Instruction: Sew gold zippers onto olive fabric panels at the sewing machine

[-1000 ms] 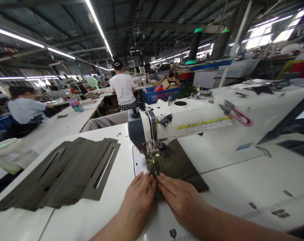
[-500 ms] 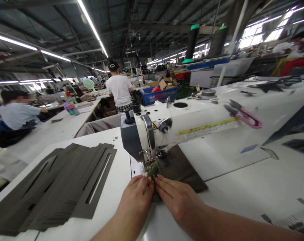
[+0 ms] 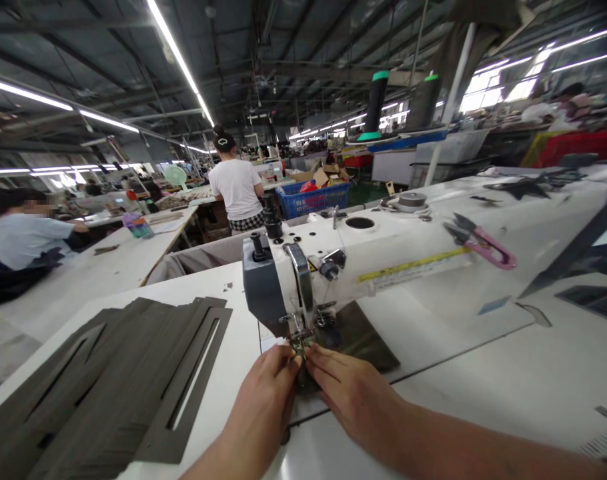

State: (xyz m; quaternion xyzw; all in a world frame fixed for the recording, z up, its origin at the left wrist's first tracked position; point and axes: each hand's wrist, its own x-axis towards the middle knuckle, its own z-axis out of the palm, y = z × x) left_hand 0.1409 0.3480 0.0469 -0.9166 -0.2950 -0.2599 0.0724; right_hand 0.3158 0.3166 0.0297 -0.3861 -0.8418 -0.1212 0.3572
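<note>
A dark olive-grey fabric piece (image 3: pixel 368 343) lies on the white table under the needle area of a white sewing machine (image 3: pixel 408 257). My left hand (image 3: pixel 264 393) is closed at the fabric's near edge, thumb and fingertips pinching just in front of the presser foot (image 3: pixel 301 339). From the other side my right hand (image 3: pixel 351 390) grips the same edge, its fingers pressed together and their tips close to the left ones. Between the fingertips a narrow strip of the piece shows; the rest of that edge is hidden by my hands.
Left of the machine lies a fanned stack of dark slotted panels (image 3: pixel 118 380). Pink-handled thread snips (image 3: pixel 491 248) rest on the machine arm. Behind are a blue basket (image 3: pixel 313 200), thread cones (image 3: pixel 375 110), a person in a white shirt (image 3: pixel 235 187) and another seated person (image 3: pixel 26 233).
The fabric has slid a little farther under the machine, and less of it shows to the right. Both hands stay at its near edge. The whole view has shifted slightly.
</note>
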